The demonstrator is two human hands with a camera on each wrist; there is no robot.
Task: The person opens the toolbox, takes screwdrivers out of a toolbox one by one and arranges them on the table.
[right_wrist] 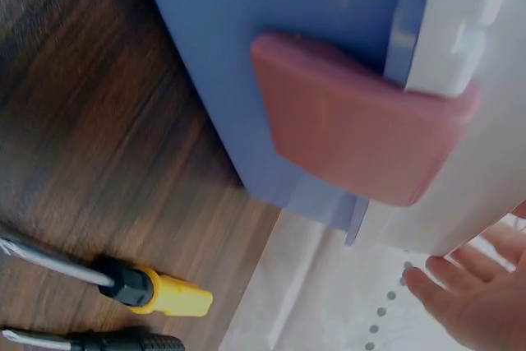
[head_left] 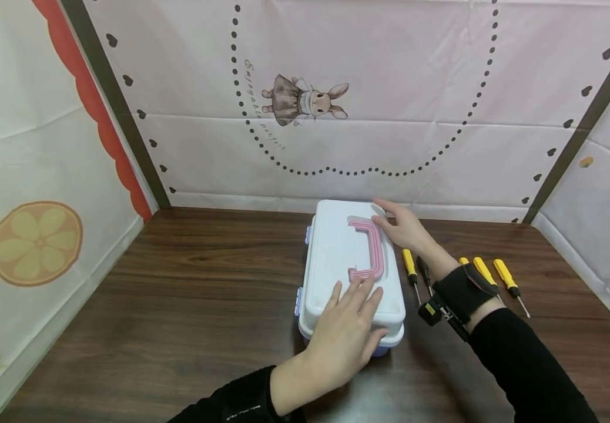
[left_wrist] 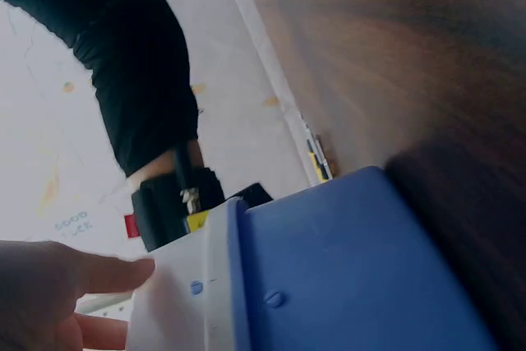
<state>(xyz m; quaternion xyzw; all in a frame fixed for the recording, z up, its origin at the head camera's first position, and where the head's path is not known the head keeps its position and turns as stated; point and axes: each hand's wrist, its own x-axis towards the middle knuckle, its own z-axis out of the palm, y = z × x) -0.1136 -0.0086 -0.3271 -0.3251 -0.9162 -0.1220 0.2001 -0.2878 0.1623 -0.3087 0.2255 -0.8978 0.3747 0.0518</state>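
Observation:
A storage box with a white lid, a pink carrying handle and a blue base stands on the table, its lid down. On the lid's near end lies my left hand, fingers spread and fairly straight, their tips by the handle. My right hand touches the lid's far right corner with thumb and fingers extended. In the right wrist view a pink latch spans the blue wall and the lid's rim.
Right of the box lie a yellow screwdriver and a black-handled one. More yellow screwdrivers lie further right, partly behind my right wrist. The brown wooden table ends at a printed white cloth wall.

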